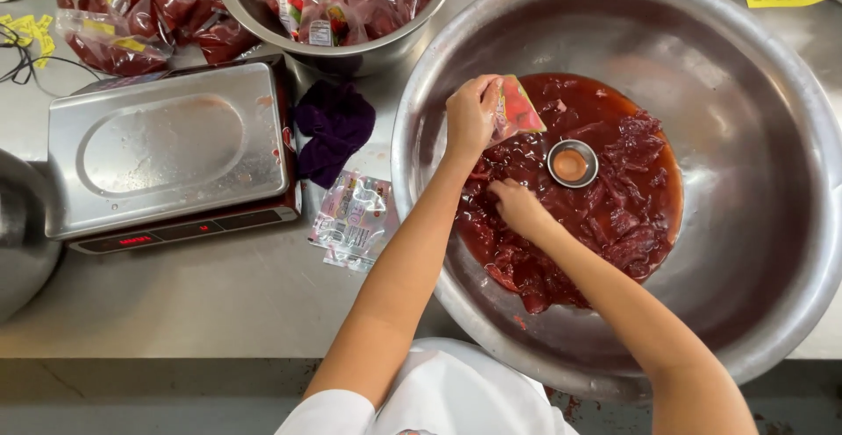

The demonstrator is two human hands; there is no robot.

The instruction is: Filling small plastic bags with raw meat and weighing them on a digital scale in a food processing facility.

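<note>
- Steel worktop [219,312] runs under everything we see, with a weighing scale [167,150] at the left and a crumpled purple cloth [333,128] just beside it.
- We hold a small printed pouch [517,109] in our left hand [471,117], fingers pinched shut on its edge, above the inner wall of the large steel basin [745,93].
- Our right hand [517,207] is down in the red marinated meat [605,198] at the basin's bottom, fingers curled into the slices; we cannot tell whether they grip a piece.
- Among the meat sits a small round metal cup [573,163], upright.
- Empty pouches [355,220] lie flat on the worktop between the scale and the basin.
- At the top stands a smaller steel bowl [342,5] of filled packets, with more filled packets [132,14] heaped to its left.
</note>
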